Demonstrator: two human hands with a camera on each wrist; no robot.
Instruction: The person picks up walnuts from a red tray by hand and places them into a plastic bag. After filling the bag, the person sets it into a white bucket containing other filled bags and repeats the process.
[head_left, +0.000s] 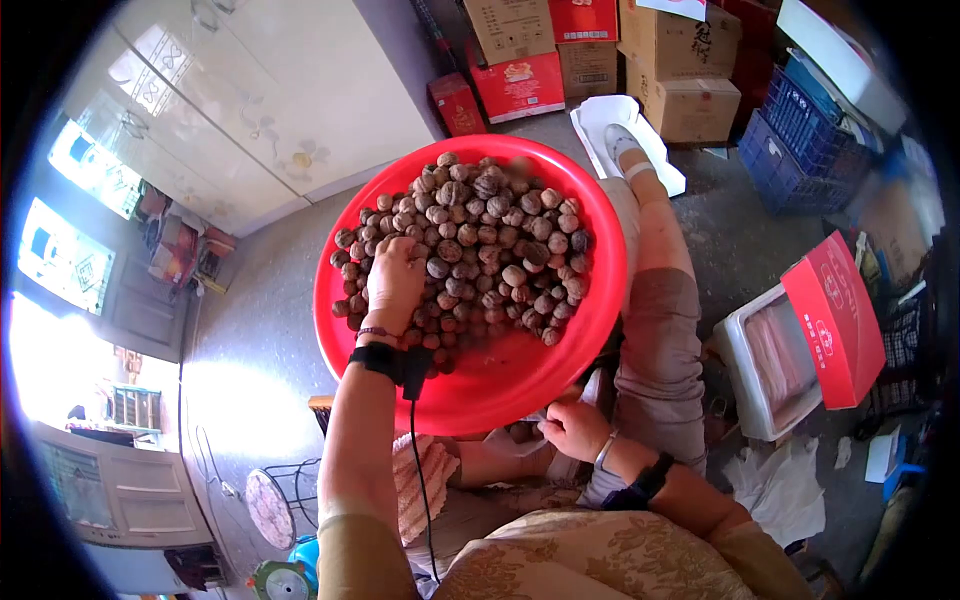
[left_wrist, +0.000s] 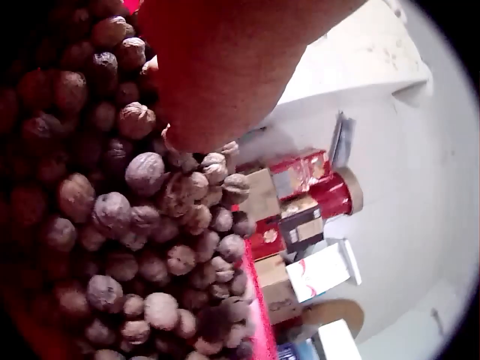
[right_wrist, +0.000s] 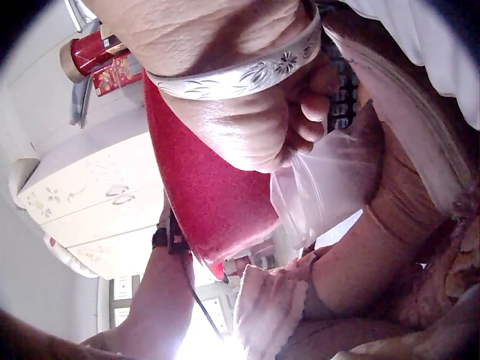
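A big red plastic basin [head_left: 603, 215] holds a heap of walnuts [head_left: 488, 208], brown and wrinkled in their shells. My left hand [head_left: 397, 277] reaches down into the left side of the heap, its fingertips among the nuts. In the left wrist view the hand [left_wrist: 217, 82] is mostly dark, walnuts [left_wrist: 145, 173] lie close around it, and what its fingers hold is hidden. Below the basin's near rim, my right hand [head_left: 577, 430] grips the top of a clear plastic bag [right_wrist: 322, 184]. Some walnuts show through the bag [head_left: 520, 433] in the head view.
The basin sits over the person's legs. Cartons [head_left: 690, 105] and blue crates [head_left: 800, 145] stand at the back right. A foam box [head_left: 745, 375] with a red lid is at the right. White cabinets [head_left: 250, 100] line the left. A cable [head_left: 420, 500] hangs from the left wrist.
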